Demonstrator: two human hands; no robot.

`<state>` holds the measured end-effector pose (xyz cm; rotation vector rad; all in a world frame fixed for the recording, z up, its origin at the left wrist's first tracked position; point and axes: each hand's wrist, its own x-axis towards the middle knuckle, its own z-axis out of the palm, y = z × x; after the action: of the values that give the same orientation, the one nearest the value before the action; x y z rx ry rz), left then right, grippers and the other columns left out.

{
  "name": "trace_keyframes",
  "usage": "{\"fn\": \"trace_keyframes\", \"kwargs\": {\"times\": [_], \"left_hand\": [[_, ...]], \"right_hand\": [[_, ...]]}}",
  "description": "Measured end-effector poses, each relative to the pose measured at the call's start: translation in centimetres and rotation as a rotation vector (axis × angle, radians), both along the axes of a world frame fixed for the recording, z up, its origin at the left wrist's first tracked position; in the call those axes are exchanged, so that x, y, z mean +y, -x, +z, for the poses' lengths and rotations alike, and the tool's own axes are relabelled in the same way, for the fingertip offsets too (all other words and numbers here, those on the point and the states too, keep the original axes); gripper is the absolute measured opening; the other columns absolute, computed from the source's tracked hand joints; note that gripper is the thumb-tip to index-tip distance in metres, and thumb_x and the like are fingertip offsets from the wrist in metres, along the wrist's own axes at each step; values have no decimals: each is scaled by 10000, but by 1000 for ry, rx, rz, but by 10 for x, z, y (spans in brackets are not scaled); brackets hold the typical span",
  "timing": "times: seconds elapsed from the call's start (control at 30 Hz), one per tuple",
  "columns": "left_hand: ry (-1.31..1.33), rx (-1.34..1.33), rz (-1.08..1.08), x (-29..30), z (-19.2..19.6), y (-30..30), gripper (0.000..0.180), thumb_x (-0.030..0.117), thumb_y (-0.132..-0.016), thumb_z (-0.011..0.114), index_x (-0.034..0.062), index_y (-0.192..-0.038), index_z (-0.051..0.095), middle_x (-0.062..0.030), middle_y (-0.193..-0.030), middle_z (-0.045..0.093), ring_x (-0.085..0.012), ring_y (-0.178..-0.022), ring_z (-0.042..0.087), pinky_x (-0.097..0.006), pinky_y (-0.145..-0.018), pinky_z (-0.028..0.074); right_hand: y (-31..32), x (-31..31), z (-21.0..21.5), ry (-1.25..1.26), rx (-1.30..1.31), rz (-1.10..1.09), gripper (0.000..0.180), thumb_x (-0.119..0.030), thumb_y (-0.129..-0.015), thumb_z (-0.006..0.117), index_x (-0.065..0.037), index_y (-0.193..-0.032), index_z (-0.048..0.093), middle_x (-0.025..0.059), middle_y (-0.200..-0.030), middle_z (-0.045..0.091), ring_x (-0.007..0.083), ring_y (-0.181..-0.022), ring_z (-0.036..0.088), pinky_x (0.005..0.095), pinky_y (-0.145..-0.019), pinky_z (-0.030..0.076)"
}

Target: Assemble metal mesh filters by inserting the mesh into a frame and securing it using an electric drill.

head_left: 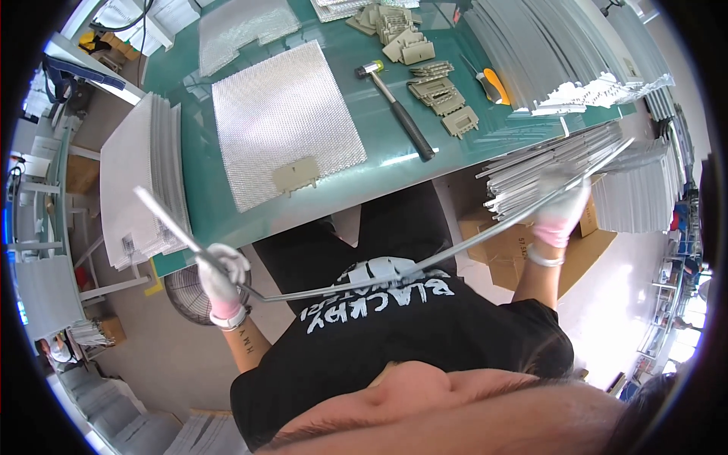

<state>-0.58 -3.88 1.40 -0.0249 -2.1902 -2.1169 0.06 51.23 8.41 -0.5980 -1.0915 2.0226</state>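
Metal strip (pixel 394 269) within both hands' fingers (pixel 220 265)

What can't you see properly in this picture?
- Right hand, head view: blurred, so its grip on the bent metal strip is unclear.
- Strip's middle: partly covered by a pale clip against the shirt.
- Left hand: glove hides the fingers.
- Beige plastic pieces on the green table: too small for detail.
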Motion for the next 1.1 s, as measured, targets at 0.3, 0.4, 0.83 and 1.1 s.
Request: {"fn": "trace_keyframes", "kwargs": {"times": [0.3,0.4,0.83,1.1], "left_hand": [[-126,-72,-37,83,-42,-21,746,618,-1008,216,-20,-887,584,-21,-508,464,-106,-426,439,-234,-445,379],[-286,-88,-168,69,-59,-33,606,466,-1055,287,-64,-1080,580,-108,-711,609,-198,-656,613,-329,-683,512],[1200,-166,264,45,-11,157,666,317,-909,592,-127,-1364,391,-324,-1205,588,-438,-1106,591,-424,-974,472],[1003,32,282,46,-35,178,649,359,-901,598,-94,-1343,454,-293,-1281,553,-451,-1160,552,-445,-1001,440]], "right_hand": [[131,-107,53,29,360,593,198,-199,-925,569,-32,-839,507,65,-754,537,179,-678,548,357,-684,511],[198,-158,-18,377,442,933,229,-286,-979,575,-69,-918,537,101,-849,618,207,-763,621,373,-742,546],[235,-214,-112,-1247,-459,606,440,-292,-743,650,-34,-1095,589,264,-1088,616,449,-1182,474,459,-1029,397],[248,-186,-111,-1148,-201,883,433,-293,-806,656,21,-1098,594,234,-1026,627,361,-1008,596,408,-924,468]]}}
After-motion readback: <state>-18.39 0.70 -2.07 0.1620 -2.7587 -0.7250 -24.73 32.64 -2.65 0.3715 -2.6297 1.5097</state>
